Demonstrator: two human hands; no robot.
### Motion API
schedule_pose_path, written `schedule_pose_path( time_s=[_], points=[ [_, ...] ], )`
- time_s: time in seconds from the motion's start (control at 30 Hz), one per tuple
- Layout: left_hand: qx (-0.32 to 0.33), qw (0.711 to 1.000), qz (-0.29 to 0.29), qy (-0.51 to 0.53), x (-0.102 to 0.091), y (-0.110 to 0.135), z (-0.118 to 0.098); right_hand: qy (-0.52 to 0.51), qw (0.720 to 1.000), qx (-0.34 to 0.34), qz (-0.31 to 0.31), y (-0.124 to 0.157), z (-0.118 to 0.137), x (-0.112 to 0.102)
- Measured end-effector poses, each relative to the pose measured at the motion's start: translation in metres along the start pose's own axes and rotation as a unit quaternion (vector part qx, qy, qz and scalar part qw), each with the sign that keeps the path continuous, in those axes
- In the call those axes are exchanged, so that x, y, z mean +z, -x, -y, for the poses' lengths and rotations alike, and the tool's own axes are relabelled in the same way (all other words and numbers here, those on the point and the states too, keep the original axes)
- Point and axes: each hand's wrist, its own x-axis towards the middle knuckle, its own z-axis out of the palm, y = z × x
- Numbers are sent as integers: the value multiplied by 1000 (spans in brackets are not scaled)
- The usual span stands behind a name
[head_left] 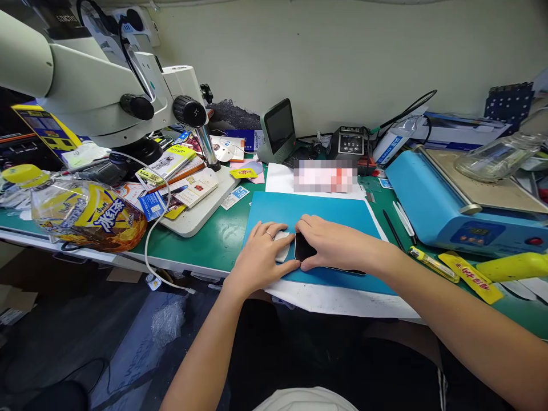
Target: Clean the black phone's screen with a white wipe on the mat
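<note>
A dark-screened smartphone (305, 249) lies flat on a blue mat (317, 208). My right hand (336, 242) grips it from above, with the thumb at the near edge and the fingers at the far edge, and covers much of its screen. My left hand (261, 257), with a ring on one finger, rests on the mat with its fingers spread. Its thumb and index finger reach toward the left end of the phone. Partly beneath that hand is a small white piece (281, 246), whose kind I cannot make out.
A microscope (107, 91) stands at left over papers, beside a large bottle of tea drink (85, 214). At right are a blue heating machine (462, 200), tweezers (403, 220) and a yellow tube (434, 264). A small screen device (277, 131) stands behind the mat.
</note>
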Motion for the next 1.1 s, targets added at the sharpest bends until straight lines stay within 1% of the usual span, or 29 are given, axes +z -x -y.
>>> schedule_pose_path(
  time_s=[0.17, 0.43, 0.6, 0.73, 0.8, 0.87, 0.93, 1.0, 1.03, 1.1],
  points=[
    [6, 1000, 4, 5, -2, 0, 0, -6, 1000, 6, 5, -2, 2, -3],
    [4, 1000, -5, 3, -2, 0, -1, -39, 999, 11, -15, 0, -4, 0],
    [5, 1000, -7, 4, -3, 0, -2, -46, 999, 0, -18, 2, -5, 2],
    [3, 1000, -4, 9, -4, 1, -3, -49, 998, -6, -29, 9, -9, 2],
    [5, 1000, -11, 23, -2, 2, -2, -46, 998, -3, -47, 17, -13, -4],
    [6, 998, -33, 48, 0, 3, 0, -55, 996, 6, -75, 28, -18, -14],
    [-8, 995, -73, 72, 1, 4, 0, -63, 991, 9, -118, 39, -24, -28],
    [-34, 989, -120, 79, 1, 5, -1, -70, 978, 10, -194, 48, -30, -41],
    [-48, 986, -139, 75, 0, 6, -1, -83, 967, 10, -240, 51, -33, -45],
    [-77, 983, -155, 56, -3, 8, -3, -128, 939, 2, -319, 52, -40, -45]
  ],
)
